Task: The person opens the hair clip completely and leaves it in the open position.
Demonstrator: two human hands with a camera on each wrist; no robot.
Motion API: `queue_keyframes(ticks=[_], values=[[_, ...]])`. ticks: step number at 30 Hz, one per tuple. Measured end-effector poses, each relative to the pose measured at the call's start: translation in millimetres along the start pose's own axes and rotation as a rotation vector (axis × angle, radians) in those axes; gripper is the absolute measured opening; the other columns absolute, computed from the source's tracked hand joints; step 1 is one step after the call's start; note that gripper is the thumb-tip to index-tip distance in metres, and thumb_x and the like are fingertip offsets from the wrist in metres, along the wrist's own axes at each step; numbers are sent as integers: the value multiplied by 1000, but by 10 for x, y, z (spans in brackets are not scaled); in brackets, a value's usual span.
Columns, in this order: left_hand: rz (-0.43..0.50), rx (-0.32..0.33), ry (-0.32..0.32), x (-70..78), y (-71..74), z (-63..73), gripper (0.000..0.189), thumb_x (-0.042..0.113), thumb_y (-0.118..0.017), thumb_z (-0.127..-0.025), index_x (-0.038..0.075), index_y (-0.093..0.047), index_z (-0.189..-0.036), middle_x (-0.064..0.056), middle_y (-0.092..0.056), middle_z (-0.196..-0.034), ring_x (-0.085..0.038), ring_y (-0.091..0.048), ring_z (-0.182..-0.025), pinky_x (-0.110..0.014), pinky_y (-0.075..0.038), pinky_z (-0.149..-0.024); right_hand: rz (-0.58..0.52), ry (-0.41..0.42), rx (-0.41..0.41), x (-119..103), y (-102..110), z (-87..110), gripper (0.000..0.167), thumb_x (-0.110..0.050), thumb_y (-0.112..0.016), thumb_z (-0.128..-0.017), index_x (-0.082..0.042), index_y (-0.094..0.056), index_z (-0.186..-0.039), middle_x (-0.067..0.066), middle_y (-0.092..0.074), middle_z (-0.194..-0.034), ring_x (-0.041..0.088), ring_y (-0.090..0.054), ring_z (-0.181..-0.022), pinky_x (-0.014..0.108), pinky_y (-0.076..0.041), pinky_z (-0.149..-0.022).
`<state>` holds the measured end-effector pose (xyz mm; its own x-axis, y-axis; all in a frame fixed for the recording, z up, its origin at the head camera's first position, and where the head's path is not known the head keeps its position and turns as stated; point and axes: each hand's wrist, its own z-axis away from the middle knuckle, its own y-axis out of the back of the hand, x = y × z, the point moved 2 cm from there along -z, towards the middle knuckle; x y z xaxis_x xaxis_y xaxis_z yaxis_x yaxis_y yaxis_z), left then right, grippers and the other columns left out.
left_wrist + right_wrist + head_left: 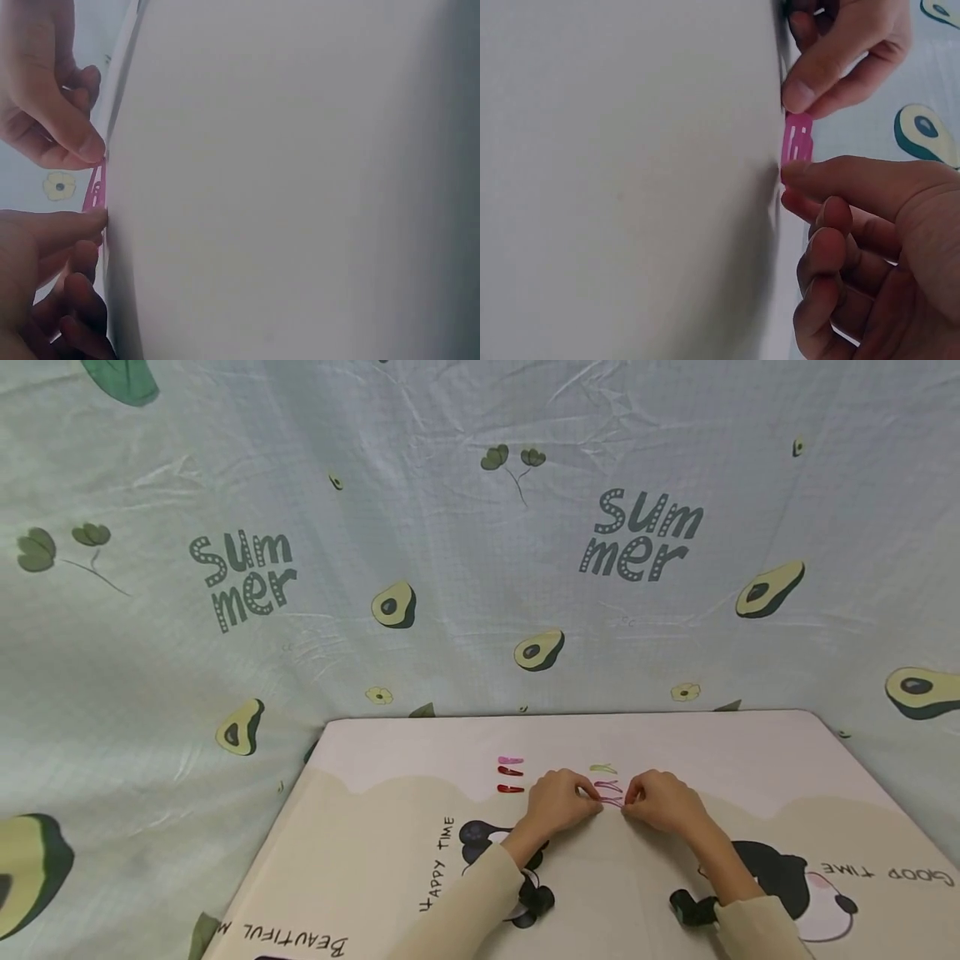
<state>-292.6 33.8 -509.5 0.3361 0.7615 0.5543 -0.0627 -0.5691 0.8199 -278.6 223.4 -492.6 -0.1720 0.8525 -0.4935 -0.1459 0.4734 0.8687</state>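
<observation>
Near the middle of the table, both hands pinch one pink snap hair clip (612,801). My left hand (561,800) holds its left end between thumb and fingertips; my right hand (663,806) holds the right end. Seen from the left wrist, the pink clip (96,187) spans the gap between the two hands close to the tabletop. The right wrist view shows slots in the clip's flat face (798,139). Just beyond lie another pink clip (608,786) and a light green clip (603,768), both looking splayed apart.
Left of the hands, a column holds two red clips (511,789) (510,771) and a pinkish-purple clip (511,760). The table (360,860) has a printed cover with panda drawings and lettering. Behind it hangs an avocado-patterned curtain (465,543).
</observation>
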Motion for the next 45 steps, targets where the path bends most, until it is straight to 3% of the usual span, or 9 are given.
queue_keyframes(ticks=[4, 10, 17, 22, 33, 39, 45], values=[[51, 1, 15, -62, 79, 58, 12, 29, -81, -84, 24, -84, -94, 7, -74, -79, -3, -55, -65, -21, -38, -54, -11, -8, 2, -32, 24, 20, 10, -19, -78, -85, -11, -73, -85, -1, -59, -69, 15, -52, -61, 31, -40, -55], [95, 37, 60, -253, 388, 165, 17, 31, -81, -88, 22, -83, -102, 9, -64, -68, -2, -50, -59, -21, -37, -51, -108, 114, 14, -206, 96, -52, 13, -21, -78, -88, -10, -75, -93, -2, -60, -66, 12, -55, -52, 29, -43, -51], [187, 84, 52, -548, 794, 264, 21, 25, -79, -90, 12, -81, -107, 2, -71, -67, -5, -55, -46, -22, -38, -47, -156, 169, 6, -437, 78, -217, 25, -28, -79, -88, -9, -74, -103, -1, -64, -75, 13, -55, -61, 29, -45, -55], [220, 113, 87, -806, 957, 264, 24, 25, -79, -91, 8, -80, -108, -5, -70, -67, -8, -56, -45, -22, -35, -46, -167, 168, -18, -568, -66, -384, 31, -30, -80, -88, -9, -73, -109, 0, -66, -82, 14, -56, -68, 30, -47, -59], [147, 141, 201, -1246, 1013, 172, 19, 22, -77, -92, 10, -79, -105, -1, -68, -69, -8, -56, -50, -24, -39, -53, -172, 104, -18, -831, -402, -797, 28, -27, -79, -90, -11, -75, -112, 3, -69, -88, 13, -62, -65, 28, -46, -62], [76, 96, 160, -1314, 994, 80, 19, 20, -76, -92, 10, -79, -108, -3, -72, -80, -10, -59, -64, -29, -44, -65, -197, 83, 0, -882, -541, -985, 25, -20, -74, -93, -9, -75, -115, 7, -72, -93, 13, -63, -65, 26, -48, -61], [-17, 57, 118, -1320, 930, -37, 20, 20, -77, -91, 14, -80, -110, -2, -75, -89, -12, -59, -75, -30, -47, -69, -208, 45, 33, -924, -666, -1103, 21, -18, -72, -92, -9, -78, -110, 7, -71, -92, 14, -60, -67, 26, -46, -62]])
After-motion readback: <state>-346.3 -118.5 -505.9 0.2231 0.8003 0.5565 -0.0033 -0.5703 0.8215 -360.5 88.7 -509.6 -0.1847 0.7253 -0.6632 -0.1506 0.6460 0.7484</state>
